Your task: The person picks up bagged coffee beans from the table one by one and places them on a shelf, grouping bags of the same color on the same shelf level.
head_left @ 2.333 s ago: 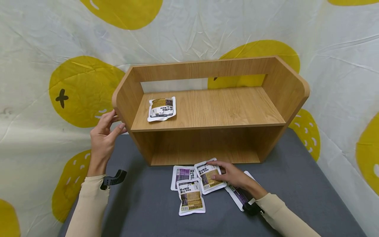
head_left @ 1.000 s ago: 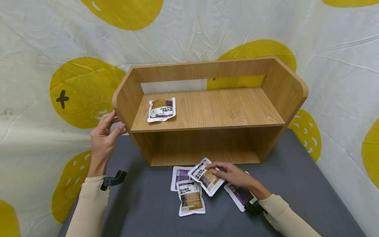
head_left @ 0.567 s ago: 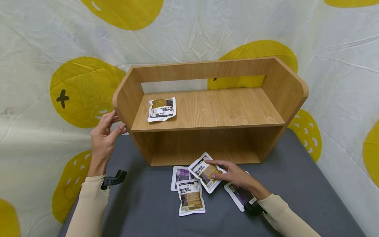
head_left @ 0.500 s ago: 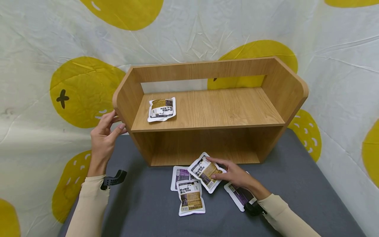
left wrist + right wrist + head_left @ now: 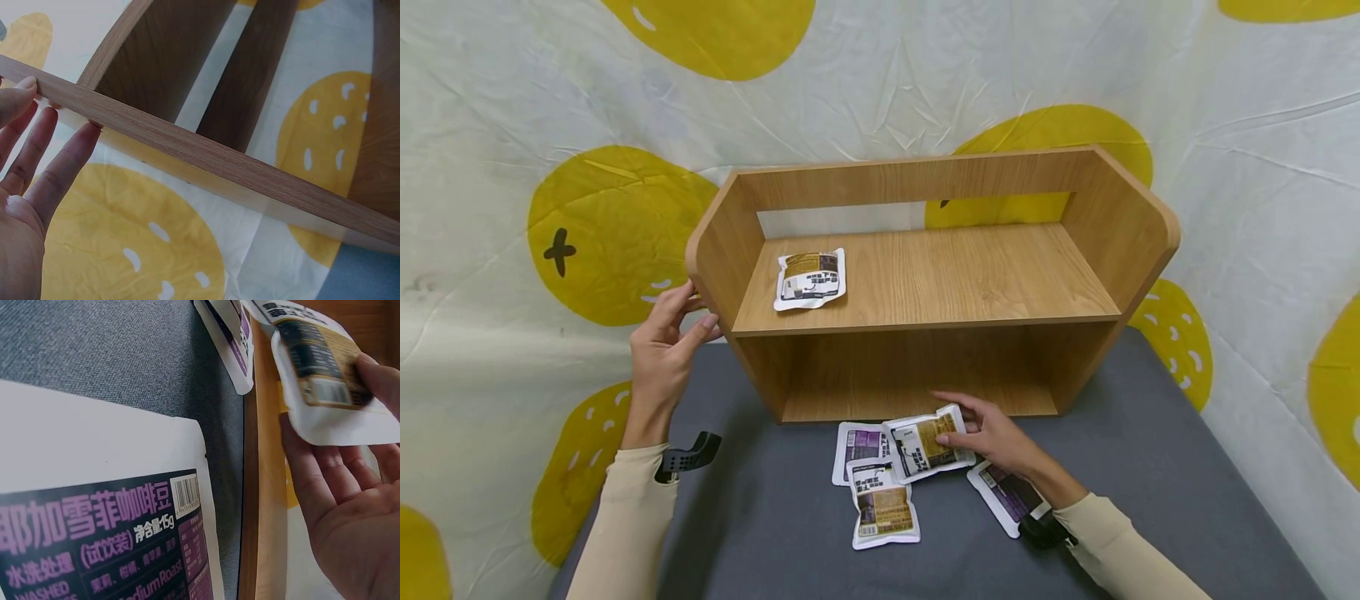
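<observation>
Since half a second ago, the gold pouch (image 5: 917,452) has swung round: its lettered white end, aimed up towards the wooden shelf (image 5: 970,275) then, now faces the shelf's left end. We see the right hand (image 5: 992,435) grasping it, thumb on the printed face and fingers behind. We find its long axis nearly parallel to the shelf's front edge, the gold end towards the shelf's right end and slightly nearer the shelf, and the whole pouch just in front of that edge. Its label carries a barcode; we cannot read its small blurred lettering.

We see the left hand (image 5: 662,342) resting extended fingers against the outside of the shelf's left end, as it did before.

Further out, before the shelf, a purple pouch (image 5: 859,446) lies partly under the gold one, and a second gold pouch (image 5: 883,504) lies farther from the shelf. Under the right wrist, nearer the shelf's right end, we read another purple pouch (image 5: 94,437): 耶加雪菲咖啡豆, 水洗处理, 试饮装, 15g, "WASHED" and part of "Medium Roast". One more gold-labelled pouch (image 5: 810,279) lies on the shelf's upper tier, near its left end. Behind the shelf we see a pale cloth (image 5: 865,92) with yellow shapes.
</observation>
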Demonstrator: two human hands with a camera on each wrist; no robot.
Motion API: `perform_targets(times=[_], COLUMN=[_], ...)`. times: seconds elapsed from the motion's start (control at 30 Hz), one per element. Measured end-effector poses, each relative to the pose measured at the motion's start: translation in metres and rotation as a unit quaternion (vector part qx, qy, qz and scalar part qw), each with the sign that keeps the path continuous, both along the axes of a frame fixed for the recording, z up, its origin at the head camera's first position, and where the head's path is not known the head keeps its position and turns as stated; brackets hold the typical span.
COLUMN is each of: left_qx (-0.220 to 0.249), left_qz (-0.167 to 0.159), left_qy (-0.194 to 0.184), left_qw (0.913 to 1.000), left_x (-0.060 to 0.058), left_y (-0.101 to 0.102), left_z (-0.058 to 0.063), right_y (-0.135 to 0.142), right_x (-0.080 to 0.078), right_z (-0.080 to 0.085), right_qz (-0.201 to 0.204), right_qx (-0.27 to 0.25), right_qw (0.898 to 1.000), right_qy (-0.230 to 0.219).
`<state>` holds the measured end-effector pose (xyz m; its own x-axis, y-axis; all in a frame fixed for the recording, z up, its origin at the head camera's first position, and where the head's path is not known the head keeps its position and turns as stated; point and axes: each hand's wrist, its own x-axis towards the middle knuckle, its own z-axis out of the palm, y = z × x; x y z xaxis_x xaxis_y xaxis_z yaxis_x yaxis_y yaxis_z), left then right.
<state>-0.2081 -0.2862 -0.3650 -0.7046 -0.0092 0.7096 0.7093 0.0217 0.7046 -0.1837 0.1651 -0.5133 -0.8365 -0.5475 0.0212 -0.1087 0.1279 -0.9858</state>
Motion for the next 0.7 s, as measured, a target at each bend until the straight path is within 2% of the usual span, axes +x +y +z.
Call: perform_targets(times=[0.17,0.37,0.6,0.7], left_qx=[0.003,0.001,-0.002,-0.004], left_qz=[-0.004,-0.003,-0.003,-0.002], left_qy=[-0.001,0.0,0.001,0.002], left_qw=[1.0,1.0,1.0,1.0], left_x=[0.0002,0.0007,0.0007,0.001], left_y=[-0.0002,-0.0006,0.0001,0.0], left_z=[0.0002,0.0002,0.0002,0.0001], right_y=[-0.0014,-0.0003,0.0034,0.0041], right_x=[-0.0004,-0.0017,-0.001,-0.0013], right_z=[-0.0005,-0.002,-0.0035,-0.006], right_qz=[-0.015,0.033,0.054,0.058], right_qx=[-0.028,-0.058,0.004,0.01], right_qw=[0.999,0.998,0.998,0.998], right_qy=[0.003,0.017,0.041,0.036])
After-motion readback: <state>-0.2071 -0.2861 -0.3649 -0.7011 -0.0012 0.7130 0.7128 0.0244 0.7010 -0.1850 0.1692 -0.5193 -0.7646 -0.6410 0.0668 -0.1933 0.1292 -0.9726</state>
